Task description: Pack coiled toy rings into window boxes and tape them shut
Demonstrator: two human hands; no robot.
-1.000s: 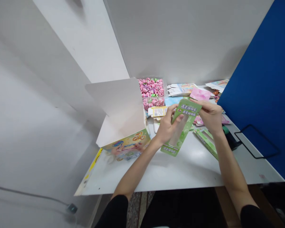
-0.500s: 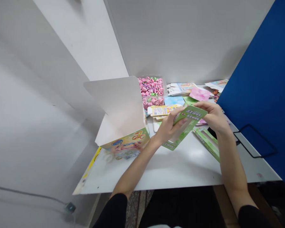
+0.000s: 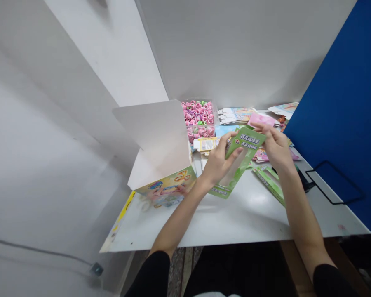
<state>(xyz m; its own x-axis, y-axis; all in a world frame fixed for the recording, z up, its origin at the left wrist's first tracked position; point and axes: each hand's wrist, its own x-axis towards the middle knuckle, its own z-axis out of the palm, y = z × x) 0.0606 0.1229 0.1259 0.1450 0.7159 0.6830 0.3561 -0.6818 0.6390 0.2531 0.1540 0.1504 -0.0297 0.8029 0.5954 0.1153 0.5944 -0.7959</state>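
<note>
My left hand (image 3: 219,163) is closed around the left side of a green cardboard window box (image 3: 246,159), thumb across its front. The box is tilted above the table, printed with white lettering. At its upper right corner, my right hand (image 3: 275,142) has curled fingers against the top edge; the fingertips are partly hidden. Below the right forearm lies another green window box (image 3: 269,183). A pink card (image 3: 261,120) is just behind the right fingers. To the left stands a large printed carton (image 3: 170,187) with its white lid raised.
A clear bin (image 3: 215,113) of pink, purple and green hair ties stands at the back. Flattened printed boxes (image 3: 238,114) and yellow boxes (image 3: 205,144) lie nearby. A blue panel (image 3: 336,115) bounds the right side, with a black wire frame (image 3: 324,202) before it.
The green box in my left hand has turned more upright, its face more toward me. My right hand has shifted from behind its top edge to the upper right corner.
</note>
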